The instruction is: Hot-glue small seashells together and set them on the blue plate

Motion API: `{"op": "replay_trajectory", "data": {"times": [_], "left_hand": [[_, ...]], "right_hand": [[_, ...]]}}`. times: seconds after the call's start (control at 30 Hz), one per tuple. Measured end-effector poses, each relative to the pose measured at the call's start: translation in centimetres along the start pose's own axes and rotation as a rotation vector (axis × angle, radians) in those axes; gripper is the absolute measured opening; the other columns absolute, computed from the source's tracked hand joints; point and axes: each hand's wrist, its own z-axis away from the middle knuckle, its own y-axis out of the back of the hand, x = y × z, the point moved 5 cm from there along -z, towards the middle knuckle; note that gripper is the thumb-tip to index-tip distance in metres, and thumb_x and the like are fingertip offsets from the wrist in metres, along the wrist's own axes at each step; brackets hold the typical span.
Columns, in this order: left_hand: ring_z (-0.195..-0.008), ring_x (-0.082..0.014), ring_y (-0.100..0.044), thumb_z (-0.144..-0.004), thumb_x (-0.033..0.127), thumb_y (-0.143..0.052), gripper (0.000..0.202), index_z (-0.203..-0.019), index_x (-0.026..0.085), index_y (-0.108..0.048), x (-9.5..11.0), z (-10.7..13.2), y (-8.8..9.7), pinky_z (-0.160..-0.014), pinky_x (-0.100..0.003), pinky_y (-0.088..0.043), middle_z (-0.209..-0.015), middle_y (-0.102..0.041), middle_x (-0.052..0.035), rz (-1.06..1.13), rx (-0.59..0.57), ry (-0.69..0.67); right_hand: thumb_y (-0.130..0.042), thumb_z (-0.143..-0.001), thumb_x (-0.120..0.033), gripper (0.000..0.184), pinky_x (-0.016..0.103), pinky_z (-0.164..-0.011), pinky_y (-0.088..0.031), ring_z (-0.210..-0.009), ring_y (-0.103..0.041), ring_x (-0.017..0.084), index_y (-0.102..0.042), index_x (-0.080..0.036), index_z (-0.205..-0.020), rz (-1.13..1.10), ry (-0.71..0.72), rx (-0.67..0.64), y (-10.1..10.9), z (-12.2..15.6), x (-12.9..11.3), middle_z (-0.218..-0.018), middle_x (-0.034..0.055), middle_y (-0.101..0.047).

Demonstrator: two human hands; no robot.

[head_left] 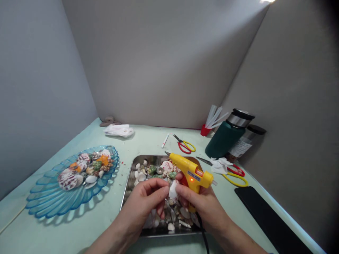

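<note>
Your right hand [202,201] is juggling 2 things, gripping the yellow glue gun [185,165] and pinching a white shell [173,190], so the shell could slip. Left hand [148,194] is pinched narrow beside it, can't tell on what. Gun's red light [192,180] is lit; tilting might drip glue into the tray [152,233].
</note>
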Motion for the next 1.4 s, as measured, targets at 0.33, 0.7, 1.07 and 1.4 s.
{"op": "replay_trajectory", "data": {"times": [0.33,0.7,1.07,1.4], "left_hand": [[-0.039,-0.0061,-0.041,-0.066,0.034,-0.074,0.025,-0.074,0.013,-0.063,0.7,0.1,0.0,-0.042,-0.018,-0.039,-0.044,-0.051,0.0055,-0.071,0.032,-0.046],[-0.039,-0.0058,-0.043,-0.065,0.035,-0.072,0.025,-0.072,0.013,-0.064,1.6,0.3,-0.2,-0.041,-0.016,-0.035,-0.046,-0.051,0.0064,-0.19,0.077,-0.106],[-0.035,-0.0046,-0.038,-0.065,0.037,-0.073,0.027,-0.07,0.014,-0.061,1.2,0.2,-0.3,-0.038,-0.016,-0.032,-0.041,-0.049,0.0067,-0.145,0.026,-0.039],[-0.036,-0.0054,-0.039,-0.07,0.035,-0.07,0.023,-0.074,0.014,-0.062,0.8,0.2,-0.1,-0.04,-0.017,-0.035,-0.04,-0.048,0.0065,-0.109,0.033,-0.029]], "right_hand": [[-0.075,-0.069,-0.036,0.035,0.016,-0.044,-0.037,-0.046,-0.044,0.004,-0.06,-0.017,-0.094,0.006,0.008,-0.002,-0.1,0.2,-0.4,-0.064,-0.0055,-0.055],[-0.074,-0.07,-0.036,0.034,0.016,-0.044,-0.036,-0.046,-0.043,0.005,-0.059,-0.016,-0.094,-0.012,0.007,-0.013,-0.2,0.0,-0.2,-0.056,-0.0069,-0.051],[-0.075,-0.068,-0.035,0.036,0.017,-0.044,-0.037,-0.047,-0.044,0.004,-0.059,-0.016,-0.095,-0.017,-0.017,-0.011,-0.2,0.2,-0.2,-0.064,-0.0051,-0.055],[-0.074,-0.07,-0.035,0.032,0.016,-0.042,-0.036,-0.044,-0.043,0.005,-0.06,-0.016,-0.092,-0.013,-0.003,-0.004,-0.3,0.1,-0.4,-0.058,-0.0062,-0.053]]}}
